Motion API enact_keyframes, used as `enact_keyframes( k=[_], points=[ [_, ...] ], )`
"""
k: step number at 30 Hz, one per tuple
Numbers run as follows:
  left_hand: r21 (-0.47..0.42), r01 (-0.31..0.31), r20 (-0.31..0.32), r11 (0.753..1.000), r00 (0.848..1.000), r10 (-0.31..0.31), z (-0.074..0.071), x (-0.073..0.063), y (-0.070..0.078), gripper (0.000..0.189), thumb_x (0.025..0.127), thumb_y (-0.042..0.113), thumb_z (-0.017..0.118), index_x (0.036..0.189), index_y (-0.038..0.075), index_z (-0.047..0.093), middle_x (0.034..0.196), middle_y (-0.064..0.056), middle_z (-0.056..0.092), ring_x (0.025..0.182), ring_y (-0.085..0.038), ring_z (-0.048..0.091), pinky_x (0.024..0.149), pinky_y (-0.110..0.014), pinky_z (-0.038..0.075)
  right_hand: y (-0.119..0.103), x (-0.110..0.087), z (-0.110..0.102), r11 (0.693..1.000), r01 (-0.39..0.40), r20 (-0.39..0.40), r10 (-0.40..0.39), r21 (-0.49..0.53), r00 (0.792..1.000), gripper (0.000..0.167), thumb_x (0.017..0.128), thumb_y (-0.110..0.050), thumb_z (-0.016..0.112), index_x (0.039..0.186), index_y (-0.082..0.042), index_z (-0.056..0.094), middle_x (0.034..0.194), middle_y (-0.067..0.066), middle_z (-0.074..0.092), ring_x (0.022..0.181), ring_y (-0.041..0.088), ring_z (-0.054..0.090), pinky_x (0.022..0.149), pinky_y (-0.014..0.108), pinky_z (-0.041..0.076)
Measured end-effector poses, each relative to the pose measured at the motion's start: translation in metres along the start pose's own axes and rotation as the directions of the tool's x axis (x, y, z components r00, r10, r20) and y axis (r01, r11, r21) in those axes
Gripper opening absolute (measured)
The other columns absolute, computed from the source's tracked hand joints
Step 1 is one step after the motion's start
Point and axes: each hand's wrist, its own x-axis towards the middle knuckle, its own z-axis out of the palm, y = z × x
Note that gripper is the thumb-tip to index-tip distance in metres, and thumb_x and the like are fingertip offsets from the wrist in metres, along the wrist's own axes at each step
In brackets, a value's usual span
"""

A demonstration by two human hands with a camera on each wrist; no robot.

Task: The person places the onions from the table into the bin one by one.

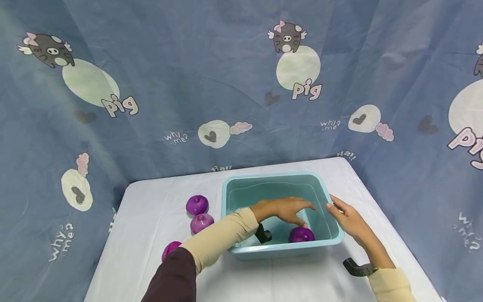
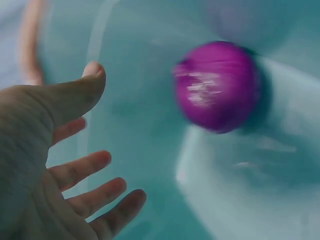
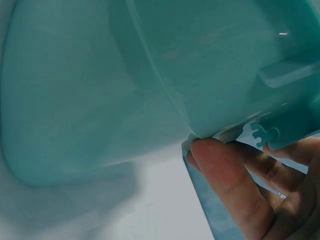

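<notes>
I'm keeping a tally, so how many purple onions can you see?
4: one purple onion inside the bin, two close together on the table left of it, another nearer, partly behind the sleeve, which may hide more.

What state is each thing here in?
Light-blue plastic bin: upright, uncovered.
Round glossy purple onion in the bin: loose, ungripped.
Far round purple onion: loose.
Middle, paler purple round onion: loose, close to the far one.
Near round purple onion: partly hidden by the left sleeve.
Bare left hand: fingers spread, holding nothing.
Bare right hand: gripping the bin's edge.
White tablecloth: spread out.
Blue pig-print fabric backdrop: hanging.
</notes>
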Motion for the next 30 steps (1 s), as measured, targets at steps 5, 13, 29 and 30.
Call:
enact_keyframes(
  k=[5,13,29,30],
  points=[
    [-0.031,-0.002,-0.115,1.0,0.993,-0.001,-0.029,-0.042,-0.007,0.056,0.1,0.038,0.06,0.149,0.016,0.045,0.15,-0.002,0.05,0.141,-0.016,0.043,0.116,-0.032,0.036,-0.002,0.002,0.003,1.0,0.006,0.01,-0.006,-0.01,1.0,0.059,0.106,-0.037,0.046,0.154,-0.005,0.035,0.14,0.032,0.053,0.119,0.049,0.06,0.088,0.054,0.057],
    [-0.096,0.064,-0.344,0.993,0.934,-0.093,-0.049,-0.146,-0.017,0.049,0.1,0.037,0.06,0.145,0.019,0.052,0.148,-0.001,0.051,0.141,-0.02,0.044,0.117,-0.041,0.036,-0.004,-0.002,0.002,0.999,0.008,0.02,-0.007,-0.043,1.0,0.06,0.107,-0.037,0.044,0.155,-0.003,0.032,0.143,0.033,0.049,0.12,0.052,0.058,0.09,0.058,0.055],
    [-0.35,0.248,-0.592,0.904,0.689,-0.418,0.005,-0.275,-0.071,0.045,0.093,0.025,0.071,0.135,0.013,0.06,0.141,-0.012,0.056,0.137,-0.033,0.048,0.113,-0.055,0.037,-0.005,-0.007,0.002,0.997,-0.024,0.034,0.027,-0.075,0.999,0.065,0.107,-0.039,0.042,0.157,-0.002,0.025,0.146,0.037,0.042,0.123,0.058,0.052,0.09,0.062,0.053],
    [-0.357,0.254,-0.596,0.899,0.679,-0.429,0.01,-0.279,-0.075,0.046,0.093,0.024,0.072,0.136,0.012,0.06,0.141,-0.013,0.056,0.137,-0.034,0.048,0.113,-0.055,0.038,-0.005,-0.006,0.004,0.997,-0.02,0.039,0.022,-0.073,0.999,0.065,0.107,-0.039,0.042,0.157,-0.002,0.025,0.146,0.037,0.042,0.123,0.058,0.053,0.089,0.061,0.053]
  ],
)
